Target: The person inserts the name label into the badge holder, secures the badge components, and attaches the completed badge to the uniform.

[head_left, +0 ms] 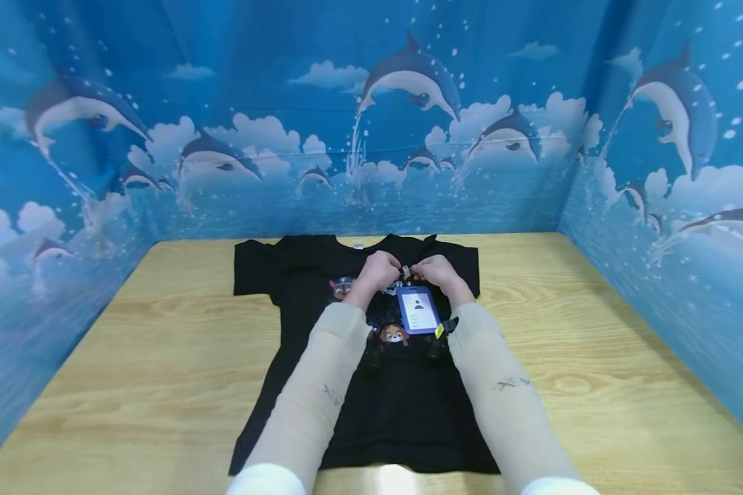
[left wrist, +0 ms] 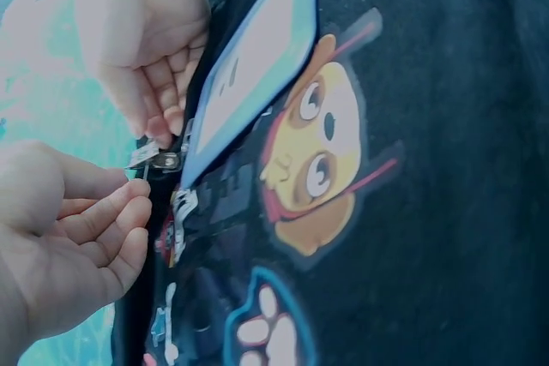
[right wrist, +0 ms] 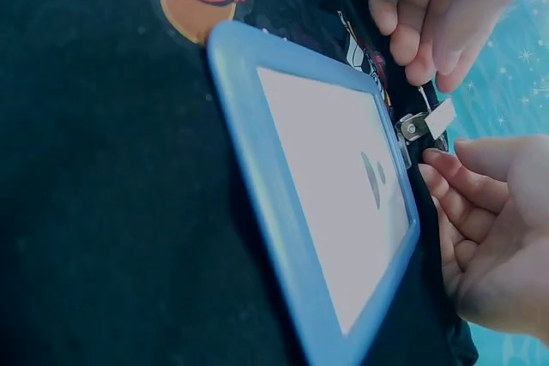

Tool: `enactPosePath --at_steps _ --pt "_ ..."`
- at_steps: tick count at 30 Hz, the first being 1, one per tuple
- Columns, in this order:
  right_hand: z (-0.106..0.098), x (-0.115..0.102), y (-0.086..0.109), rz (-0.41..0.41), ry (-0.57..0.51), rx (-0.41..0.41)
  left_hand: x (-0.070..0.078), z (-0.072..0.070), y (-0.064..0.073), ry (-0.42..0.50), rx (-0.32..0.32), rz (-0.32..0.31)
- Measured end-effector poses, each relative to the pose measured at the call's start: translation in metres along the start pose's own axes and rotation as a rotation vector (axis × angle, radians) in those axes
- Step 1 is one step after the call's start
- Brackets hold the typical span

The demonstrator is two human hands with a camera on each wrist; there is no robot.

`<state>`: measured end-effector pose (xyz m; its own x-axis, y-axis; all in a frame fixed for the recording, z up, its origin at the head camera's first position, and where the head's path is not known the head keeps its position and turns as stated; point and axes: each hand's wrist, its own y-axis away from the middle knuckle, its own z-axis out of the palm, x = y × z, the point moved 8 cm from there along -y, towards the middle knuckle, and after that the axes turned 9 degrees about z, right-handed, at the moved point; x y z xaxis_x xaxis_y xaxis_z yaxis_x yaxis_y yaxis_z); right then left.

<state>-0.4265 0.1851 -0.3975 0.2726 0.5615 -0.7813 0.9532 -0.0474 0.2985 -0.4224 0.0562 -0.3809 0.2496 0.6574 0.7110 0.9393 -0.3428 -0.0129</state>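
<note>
A black T-shirt (head_left: 408, 405) with cartoon dog prints lies spread on the table. On its chest rests a blue badge holder (head_left: 418, 311) with a white card, a metal badge clip (right wrist: 413, 128) at its top end. From the left, my left hand (head_left: 380, 269) pinches the thin metal pin (left wrist: 146, 172) of this clip between thumb and forefinger. Opposite it, my right hand (head_left: 438, 270) has thumb and forefinger together on dark fabric right beside the clip. Its other fingers (right wrist: 463, 220) are curled against the shirt.
The wooden table (head_left: 186, 385) extends to both sides of the shirt. A blue curtain (head_left: 272, 165) with dolphins stands behind the table and along both sides. A dark strap with a yellow tag (head_left: 439, 331) is at my right wrist, beside the badge holder.
</note>
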Motion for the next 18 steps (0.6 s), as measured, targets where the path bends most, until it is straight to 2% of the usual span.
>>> enactPosePath --at_steps 3,9,15,17,18 --pt "0.000 -0.001 0.001 0.005 0.040 -0.020 0.002 -0.005 0.003 -0.016 -0.007 0.009" --pt "-0.005 -0.001 0.002 0.008 0.121 -0.035 0.003 -0.021 0.009 -0.110 -0.016 0.055" --pt "-0.013 -0.001 0.003 -0.017 0.194 -0.020 -0.010 -0.044 0.020 -0.095 -0.001 0.034" --pt "-0.018 -0.003 0.004 -0.049 0.228 0.003 -0.016 -0.051 0.025 -0.088 0.003 0.019" --pt "-0.020 -0.004 0.004 -0.074 0.254 0.017 -0.018 -0.055 0.027 -0.114 0.004 0.026"
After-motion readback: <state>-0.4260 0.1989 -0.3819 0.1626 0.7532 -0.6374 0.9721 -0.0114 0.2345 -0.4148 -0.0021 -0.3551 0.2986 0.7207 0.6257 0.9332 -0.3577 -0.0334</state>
